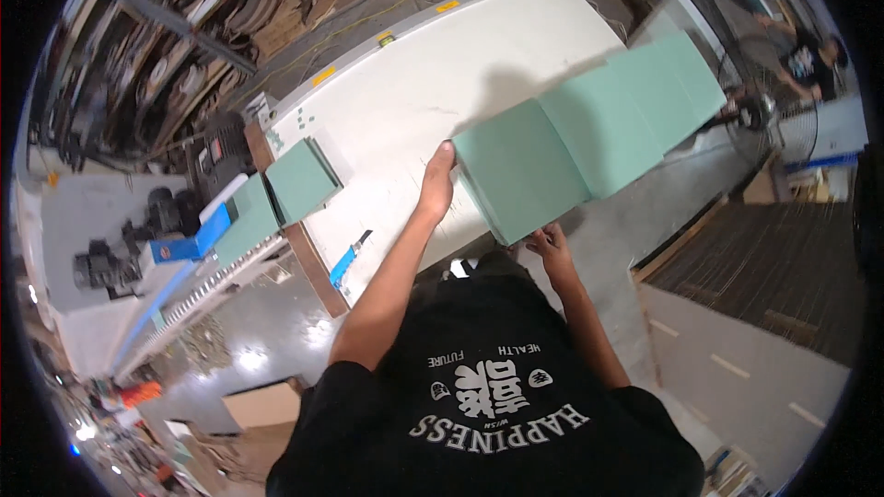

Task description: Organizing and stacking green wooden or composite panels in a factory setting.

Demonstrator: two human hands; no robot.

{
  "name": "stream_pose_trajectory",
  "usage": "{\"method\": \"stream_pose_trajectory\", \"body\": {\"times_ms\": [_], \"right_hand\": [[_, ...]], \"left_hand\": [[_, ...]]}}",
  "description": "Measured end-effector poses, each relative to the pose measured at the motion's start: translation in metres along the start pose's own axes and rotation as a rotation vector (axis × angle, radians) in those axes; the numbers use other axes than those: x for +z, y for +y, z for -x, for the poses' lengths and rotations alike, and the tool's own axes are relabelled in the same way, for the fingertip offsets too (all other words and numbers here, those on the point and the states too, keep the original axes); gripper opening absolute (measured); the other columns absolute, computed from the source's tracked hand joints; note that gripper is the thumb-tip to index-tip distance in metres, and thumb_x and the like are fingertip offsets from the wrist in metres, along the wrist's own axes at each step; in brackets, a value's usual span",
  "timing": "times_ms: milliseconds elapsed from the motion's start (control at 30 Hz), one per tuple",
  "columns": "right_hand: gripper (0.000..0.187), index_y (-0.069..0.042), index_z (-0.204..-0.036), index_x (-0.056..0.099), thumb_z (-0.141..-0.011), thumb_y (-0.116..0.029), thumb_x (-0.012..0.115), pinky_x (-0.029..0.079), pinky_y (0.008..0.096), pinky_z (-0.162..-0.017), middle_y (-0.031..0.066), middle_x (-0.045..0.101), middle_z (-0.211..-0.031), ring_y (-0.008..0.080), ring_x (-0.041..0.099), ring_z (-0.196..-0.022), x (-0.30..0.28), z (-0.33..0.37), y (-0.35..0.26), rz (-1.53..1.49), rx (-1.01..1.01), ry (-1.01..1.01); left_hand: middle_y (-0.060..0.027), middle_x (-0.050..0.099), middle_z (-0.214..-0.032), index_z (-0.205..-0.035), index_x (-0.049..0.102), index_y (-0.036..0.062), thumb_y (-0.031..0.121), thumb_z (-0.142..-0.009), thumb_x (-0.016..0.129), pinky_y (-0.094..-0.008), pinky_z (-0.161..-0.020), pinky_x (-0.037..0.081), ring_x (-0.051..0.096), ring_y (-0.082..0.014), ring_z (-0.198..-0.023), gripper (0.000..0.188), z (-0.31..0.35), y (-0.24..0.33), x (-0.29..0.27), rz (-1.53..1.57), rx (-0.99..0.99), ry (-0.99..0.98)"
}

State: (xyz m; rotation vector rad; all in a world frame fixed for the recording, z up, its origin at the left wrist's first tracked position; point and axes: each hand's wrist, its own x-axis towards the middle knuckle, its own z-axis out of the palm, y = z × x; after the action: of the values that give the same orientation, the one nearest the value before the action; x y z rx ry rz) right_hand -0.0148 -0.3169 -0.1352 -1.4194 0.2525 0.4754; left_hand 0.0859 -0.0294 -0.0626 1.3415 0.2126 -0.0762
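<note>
A stack of square, pale green boards [520, 170] lies in front of me at the near edge of a white table. My left hand [437, 182] is closed on its left edge, thumb at the top corner and the other fingers hidden behind the edge. At the near side, my right hand [551, 247] has its bent fingers against the stack's lower edge. More green boards [635, 106] overlap in a row toward the far right. A smaller stack of green boards [302, 179] sits at the table's left end.
The white table [405, 92] carries a blue utility knife [348, 262] and a long level [378, 41] along its far edge. On the left stands a machine with dark motors [166, 216]. A slatted-top bench [755, 267] is at right. Another person [810, 64] works at the far right.
</note>
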Motion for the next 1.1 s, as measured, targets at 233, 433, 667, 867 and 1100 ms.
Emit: {"method": "stream_pose_trajectory", "body": {"times_ms": [233, 433, 667, 867, 1100], "right_hand": [[0.044, -0.008, -0.135, 0.055, -0.112, -0.044, 0.047, 0.057, 0.0412, -0.096, 0.0069, 0.066, -0.119, 0.0197, 0.067, -0.102, 0.003, 0.003, 0.007, 0.112, 0.037, 0.006], [0.059, -0.003, -0.138, 0.054, -0.112, -0.053, 0.037, 0.056, 0.0417, -0.096, 0.0125, 0.065, -0.124, 0.0243, 0.068, -0.103, 0.014, 0.0, 0.018, 0.108, 0.069, 0.063], [0.06, -0.002, -0.138, 0.051, -0.109, -0.055, 0.045, 0.055, 0.0403, -0.09, 0.0148, 0.061, -0.125, 0.0277, 0.07, -0.102, 0.044, 0.029, 0.044, 0.133, 0.089, 0.258], [0.049, -0.003, -0.137, 0.051, -0.104, -0.037, 0.065, 0.055, 0.037, -0.086, 0.008, 0.062, -0.119, 0.0212, 0.069, -0.098, 0.075, 0.062, 0.088, 0.336, 0.328, 0.044], [0.055, 0.0, -0.139, 0.053, -0.102, -0.039, 0.068, 0.053, 0.0366, -0.091, 0.0148, 0.064, -0.128, 0.0223, 0.067, -0.107, 0.086, 0.085, 0.095, 0.612, 0.245, -0.059]], "left_hand": [[-0.0216, 0.052, -0.154, -0.151, 0.05, 0.0003, 0.045, -0.112, 0.045, -0.0396, -0.122, 0.033, 0.046, -0.0318, -0.146, 0.06, 0.034, -0.002, -0.036, -0.163, 0.174, 0.023], [-0.0175, 0.064, -0.138, -0.149, 0.052, -0.0007, 0.042, -0.113, 0.047, -0.0371, -0.112, 0.045, 0.062, -0.028, -0.126, 0.056, 0.109, -0.042, -0.135, -0.112, -0.095, 0.153], [-0.0169, 0.068, -0.125, -0.141, 0.056, -0.0029, 0.037, -0.11, 0.056, -0.0353, -0.105, 0.047, 0.064, -0.0258, -0.112, 0.051, 0.184, -0.061, -0.241, -0.29, 0.061, 0.542], [-0.0256, 0.062, -0.137, -0.14, 0.058, -0.0017, 0.034, -0.105, 0.062, -0.048, -0.11, 0.043, 0.057, -0.0399, -0.126, 0.051, 0.192, -0.023, -0.406, -0.799, 0.217, 1.043], [-0.0241, 0.061, -0.137, -0.14, 0.058, 0.0001, 0.032, -0.099, 0.067, -0.0523, -0.11, 0.043, 0.053, -0.0436, -0.129, 0.052, 0.167, 0.006, -0.487, -1.332, 0.356, 0.797]]}}
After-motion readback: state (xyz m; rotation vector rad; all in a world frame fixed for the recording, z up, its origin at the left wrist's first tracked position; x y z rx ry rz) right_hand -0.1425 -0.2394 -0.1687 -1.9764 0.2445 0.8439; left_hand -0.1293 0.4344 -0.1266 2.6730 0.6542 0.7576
